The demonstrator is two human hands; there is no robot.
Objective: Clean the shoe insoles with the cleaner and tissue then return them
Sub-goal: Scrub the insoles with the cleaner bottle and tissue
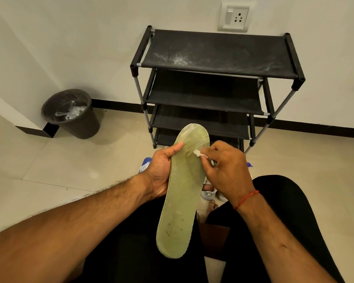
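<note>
The left hand grips the green insole by its edge, thumb on top, steadying it above the lap, toe toward the shoe rack. The right hand pinches 1 small tissue against its forepart, fingers curled, apparently to scrub.

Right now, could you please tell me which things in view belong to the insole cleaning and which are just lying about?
Job: green insole, gripped by the left hand; tissue, pinched by the right hand against the insole.
Lying about: black shoe rack, bin, wall socket.
</note>
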